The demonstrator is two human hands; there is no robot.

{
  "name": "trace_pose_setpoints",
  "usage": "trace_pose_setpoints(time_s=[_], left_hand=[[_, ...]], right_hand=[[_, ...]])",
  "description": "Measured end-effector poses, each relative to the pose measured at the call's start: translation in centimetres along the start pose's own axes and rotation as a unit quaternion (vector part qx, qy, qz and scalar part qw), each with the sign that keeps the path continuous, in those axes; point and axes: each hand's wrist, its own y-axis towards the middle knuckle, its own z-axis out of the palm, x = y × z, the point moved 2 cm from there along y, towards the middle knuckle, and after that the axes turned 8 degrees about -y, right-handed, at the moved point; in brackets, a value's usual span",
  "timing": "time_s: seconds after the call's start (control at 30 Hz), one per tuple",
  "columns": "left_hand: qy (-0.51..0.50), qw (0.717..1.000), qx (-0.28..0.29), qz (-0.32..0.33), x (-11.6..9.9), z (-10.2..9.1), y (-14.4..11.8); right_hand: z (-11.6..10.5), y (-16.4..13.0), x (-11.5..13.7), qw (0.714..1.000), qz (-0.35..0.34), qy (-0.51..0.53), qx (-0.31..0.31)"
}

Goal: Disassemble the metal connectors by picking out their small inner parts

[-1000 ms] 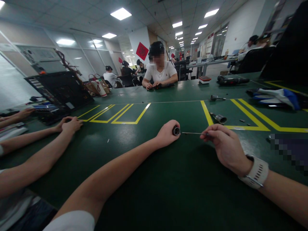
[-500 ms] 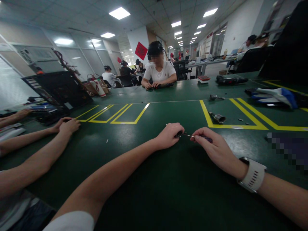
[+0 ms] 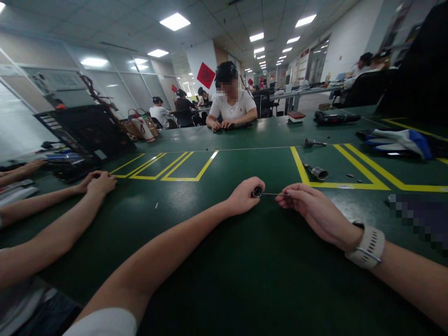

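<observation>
My left hand (image 3: 243,196) grips a small round metal part (image 3: 257,191) just above the green table (image 3: 217,261). My right hand (image 3: 308,210), a white watch on its wrist, pinches a thin metal rod (image 3: 272,194) whose tip points into the open end of that part. The two hands sit close together, a short stretch of rod showing between them. How deep the rod reaches inside the part is hidden.
A metal cylinder (image 3: 318,172) and a second tool piece (image 3: 313,142) lie beyond my hands inside yellow floor-tape lines. Gloves (image 3: 399,140) and a power tool (image 3: 334,118) lie farther right. A co-worker's arms (image 3: 63,196) rest at left; a person (image 3: 231,100) sits across.
My right hand has moved left toward my left hand, so less rod shows between them than a second ago. The round part turned away, then faces the camera again.
</observation>
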Motion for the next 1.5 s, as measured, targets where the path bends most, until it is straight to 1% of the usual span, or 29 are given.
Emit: trace_pose_setpoints(time_s=[0.2,0.3,0.5,0.57,0.63,0.73,0.83,0.93,1.07,1.23,1.3,1.4,1.5], left_hand=[[0.007,1.0,-0.024,0.006,0.1,0.1,0.0],[0.03,0.999,-0.018,0.02,0.0,0.1,0.0],[0.106,0.994,-0.008,0.008,-0.6,0.0,-0.1],[0.133,0.991,-0.002,0.009,-0.9,0.1,-0.1],[0.162,0.987,0.006,0.006,-1.1,0.2,-0.1],[0.197,0.98,0.011,0.001,-1.4,0.4,-0.1],[0.216,0.976,0.009,0.003,-1.5,0.6,-0.1],[0.224,0.975,0.003,0.006,-1.5,0.6,-0.1],[0.222,0.975,0.004,-0.002,-1.5,0.6,0.0],[0.207,0.978,0.004,-0.019,-1.5,0.5,-0.1],[0.204,0.979,0.005,-0.018,-1.5,0.5,-0.1],[0.213,0.977,0.003,-0.01,-1.5,0.6,-0.1],[0.224,0.975,0.0,-0.002,-1.4,0.6,-0.1]], right_hand=[[-0.2,0.2,-0.4,1.0,-0.018,0.012,0.002],[-0.2,0.2,-0.3,1.0,-0.02,0.016,0.001],[-0.1,0.1,-0.3,0.999,-0.025,-0.012,-0.019],[-0.1,0.1,-0.4,0.998,-0.041,-0.041,-0.019],[0.0,-0.1,-0.3,0.993,-0.064,-0.096,-0.011],[0.3,-0.5,0.1,0.975,-0.101,-0.199,-0.003],[0.7,-1.0,0.7,0.955,-0.124,-0.268,-0.013],[0.8,-1.2,1.1,0.944,-0.139,-0.299,-0.034],[0.6,-1.2,1.0,0.932,-0.15,-0.323,-0.061],[0.2,-1.2,0.7,0.932,-0.152,-0.316,-0.089],[0.2,-1.3,0.8,0.937,-0.156,-0.303,-0.082],[0.6,-1.4,1.1,0.945,-0.149,-0.288,-0.044],[0.9,-1.4,1.1,0.944,-0.139,-0.299,-0.025]])
